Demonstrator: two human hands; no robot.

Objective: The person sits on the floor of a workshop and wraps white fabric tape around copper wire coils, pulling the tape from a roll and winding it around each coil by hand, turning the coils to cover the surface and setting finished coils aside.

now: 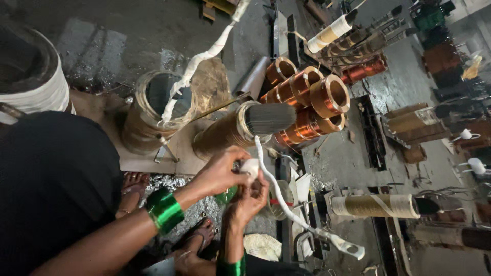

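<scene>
Nearest the camera, the person's black garment (51, 189) is filling the lower left corner, and two bare feet (137, 185) are resting on the grey workshop floor (117, 41) below it. Both forearms are wearing shiny green bangles (164, 210). The left hand (221, 173) is pinching a small roll of white cloth tape (250, 167) between thumb and fingers, and the right hand (249, 200) is closing around the same roll from beneath, so both are grasping it. From the roll, a white wrapped lead (286, 204) is running down to the right and ending in a flat metal lug (350, 249) near the bottom edge.

Just above the hands, a brown paper-wrapped coil (225, 134) is lying on its side on a sheet of cardboard (153, 158), with a dark laminated core end (271, 118) showing. To its left, a taller wrapped coil (148, 115) is standing upright, and another white taped lead (202, 59) is rising from it toward the top edge. A large white-banded cylinder (36, 82) is sitting at the far left edge.

Farther off, several bare copper windings (312, 99) are lying stacked together. Right of the hands, a tan wound coil (376, 205) is lying across a dark frame. More brown and copper coils (358, 48) are crowding the upper right corner of the dim, littered floor.
</scene>
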